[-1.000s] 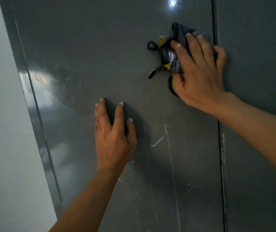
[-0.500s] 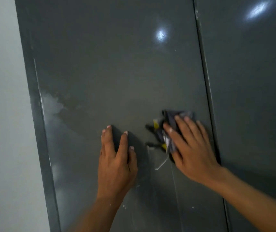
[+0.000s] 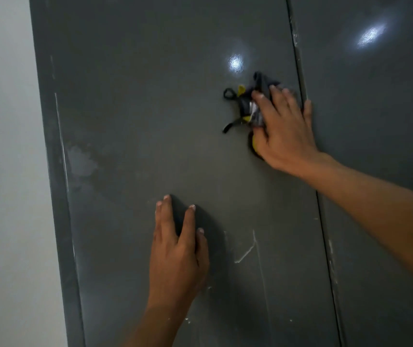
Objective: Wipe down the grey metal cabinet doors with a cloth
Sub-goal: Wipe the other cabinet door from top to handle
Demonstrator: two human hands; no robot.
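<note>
The left grey metal cabinet door [image 3: 150, 108] fills most of the view, and the right door [image 3: 375, 121] lies past a vertical seam. My right hand [image 3: 284, 131] presses a bunched dark grey and yellow cloth [image 3: 246, 103] flat against the left door, close to the seam, with its fingers spread over the cloth. Most of the cloth is hidden under that hand. Lower down, my left hand [image 3: 177, 256] rests flat on the same door with straight fingers and holds nothing.
A pale wall [image 3: 5, 171] borders the cabinet's left edge. A dull smudged patch [image 3: 82, 161] marks the door at the left. White scratches [image 3: 246, 251] and specks run below the cloth, beside my left hand.
My right hand slid the cloth down the door to the level of my left hand, then back up near the seam. My left hand stayed pressed in place.
</note>
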